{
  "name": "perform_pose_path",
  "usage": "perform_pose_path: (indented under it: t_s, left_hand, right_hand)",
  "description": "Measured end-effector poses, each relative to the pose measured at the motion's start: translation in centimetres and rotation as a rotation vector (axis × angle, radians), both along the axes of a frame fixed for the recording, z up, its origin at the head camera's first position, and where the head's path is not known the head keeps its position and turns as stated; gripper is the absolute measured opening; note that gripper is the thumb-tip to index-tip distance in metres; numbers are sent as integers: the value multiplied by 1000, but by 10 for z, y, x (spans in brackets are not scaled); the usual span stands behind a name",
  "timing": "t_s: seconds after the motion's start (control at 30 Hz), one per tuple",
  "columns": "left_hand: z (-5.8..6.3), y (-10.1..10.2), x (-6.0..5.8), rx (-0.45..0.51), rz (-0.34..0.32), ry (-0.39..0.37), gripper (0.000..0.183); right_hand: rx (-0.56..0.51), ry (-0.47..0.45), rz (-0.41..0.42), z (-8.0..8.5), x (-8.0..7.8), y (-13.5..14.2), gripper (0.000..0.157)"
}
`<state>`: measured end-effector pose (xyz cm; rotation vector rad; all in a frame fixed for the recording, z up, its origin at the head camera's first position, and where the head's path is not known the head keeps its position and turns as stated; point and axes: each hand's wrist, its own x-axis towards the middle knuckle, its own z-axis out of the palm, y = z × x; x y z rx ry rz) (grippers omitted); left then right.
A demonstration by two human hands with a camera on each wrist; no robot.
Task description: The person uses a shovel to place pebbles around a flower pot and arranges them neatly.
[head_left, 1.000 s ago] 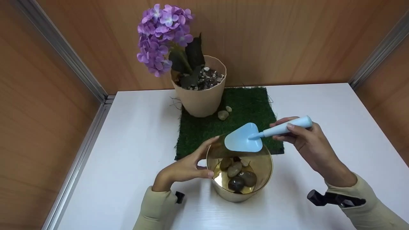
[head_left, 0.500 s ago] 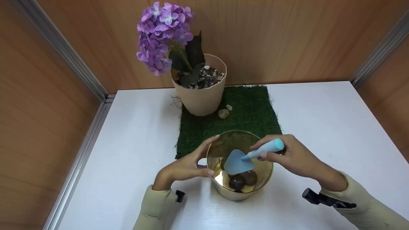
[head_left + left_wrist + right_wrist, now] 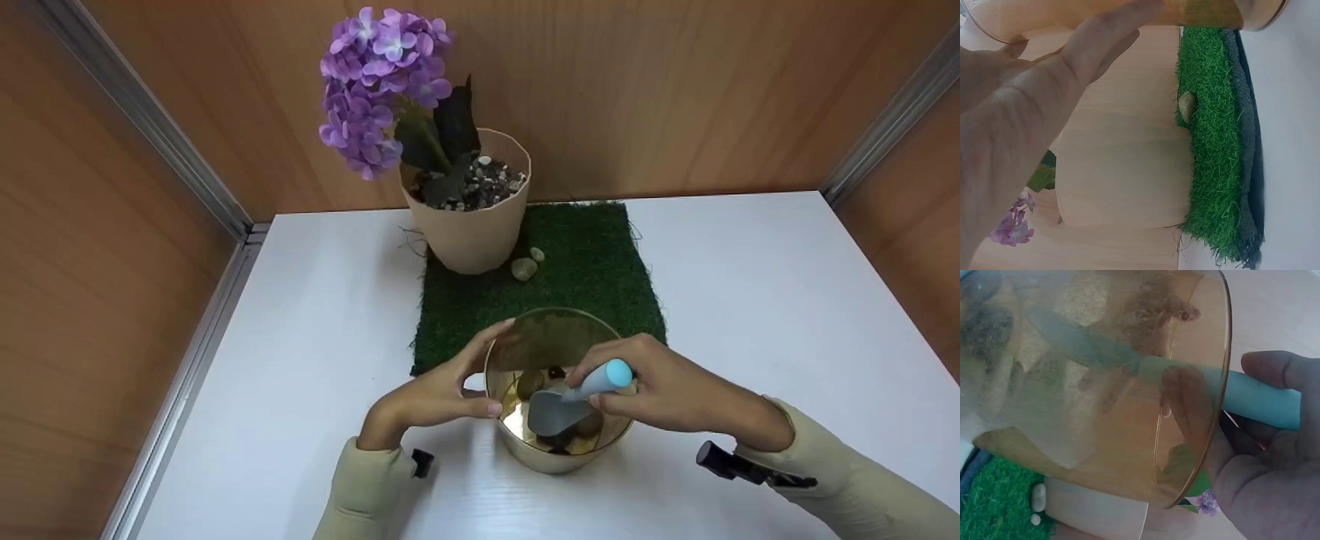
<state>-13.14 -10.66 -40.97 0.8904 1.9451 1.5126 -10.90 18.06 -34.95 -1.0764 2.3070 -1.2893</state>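
An amber glass bowl (image 3: pixel 544 461) stands on the white table, with several dark stones (image 3: pixel 531 384) in its bottom. My left hand (image 3: pixel 427 397) holds its left side, thumb near the front and fingers spread toward the back. With the right hand (image 3: pixel 660 386) I grip the handle of a light blue garden trowel (image 3: pixel 606 377), its blade tipped down inside the bowl over the stones. Through the glass in the right wrist view, the trowel (image 3: pixel 1264 399) slants inward past the rim, fingers and thumb around its handle. The blade hides part of the stones.
Behind the bowl lies a square of artificial grass (image 3: pixel 585 277). On it are a beige flowerpot (image 3: pixel 472 240) with purple flowers (image 3: pixel 375 82) and two pale pebbles (image 3: pixel 524 268). A wooden panel (image 3: pixel 660 97) closes off the back of the table.
My right hand has brought the trowel left and down, from above the bowl's back rim to inside it, its blade tilting steeper. The left hand and bowl have stayed put.
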Motion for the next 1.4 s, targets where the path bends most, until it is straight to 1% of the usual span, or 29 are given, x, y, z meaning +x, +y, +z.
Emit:
perform_pose_path:
  t_s: [0.1,0.23,0.33,0.43,0.77,0.9,1.0,1.07,1.17,1.3,1.4]
  left_hand:
    - [-1,0,1,3,9,-14,94]
    - [-3,1,2,14,15,-41,95]
    - [-4,0,1,16,19,-45,95]
    - [-4,0,1,19,18,-48,95]
    - [-4,-1,2,19,14,-53,94]
    - [-4,-2,2,12,8,-17,94]
    - [-3,-2,2,17,5,-17,94]
    - [-4,-2,2,21,8,-37,94]
    - [-6,-2,2,26,12,-48,93]
    - [-20,-3,-4,14,15,-35,92]
    - [-17,-2,-4,16,7,-28,92]
  right_hand:
    - [28,-28,7,-1,1,-3,29]
    - [85,-51,19,-13,-2,-2,28]
    - [111,-40,37,-20,-4,-3,28]
    - [126,-11,53,-23,-4,-5,29]
    - [135,35,115,-21,-3,-11,29]
    - [137,75,159,-20,-3,-11,30]
    - [146,84,174,-19,-3,-12,31]
    - [154,72,174,-19,-3,-12,31]
    - [171,57,178,-19,-3,-13,30]
    - [201,55,179,-20,-3,-14,30]
    - [213,45,167,-21,-3,-14,30]
